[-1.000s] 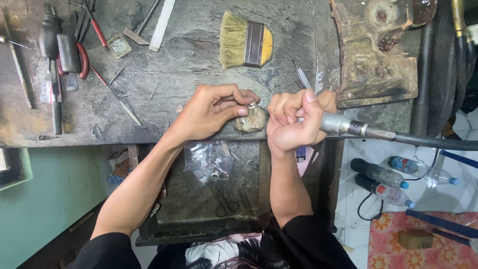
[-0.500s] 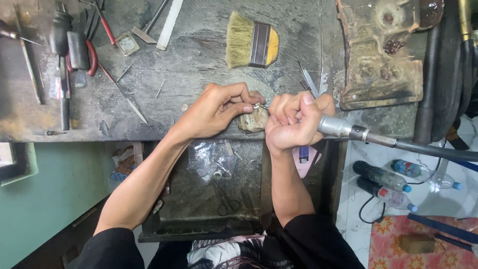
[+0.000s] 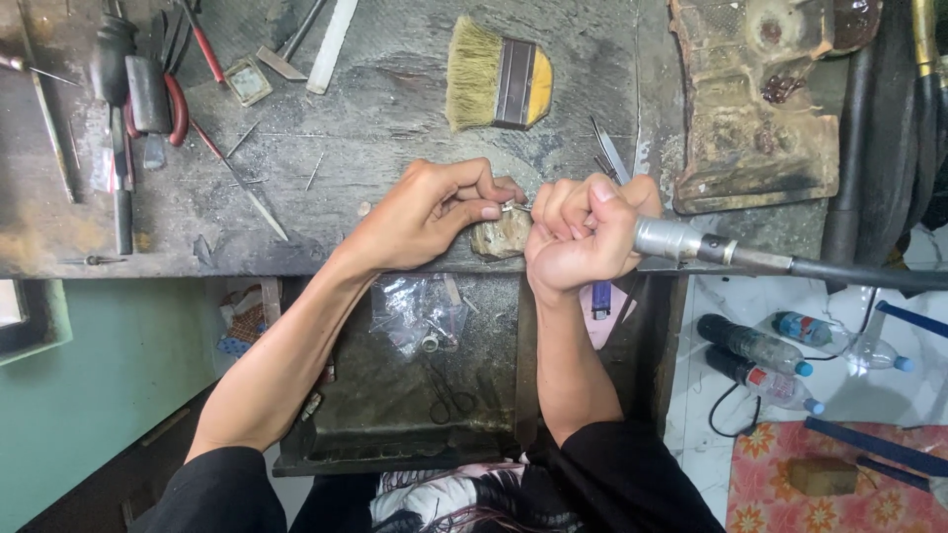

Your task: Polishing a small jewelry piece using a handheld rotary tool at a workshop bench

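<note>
Left hand [image 3: 425, 212] pinches a tiny silver ring [image 3: 512, 206] against the wooden bench pin [image 3: 501, 237]. Right hand [image 3: 578, 237] fisted round the rotary handpiece [image 3: 681, 240], tip hidden. Ring looks light, rigid, slippery: hold by edges.

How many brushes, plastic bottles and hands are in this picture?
Brushes: 1, the yellow-handled brush.
Plastic bottles: 3, on the floor.
Hands: 2, left hand and right hand.
Total: 6
</note>
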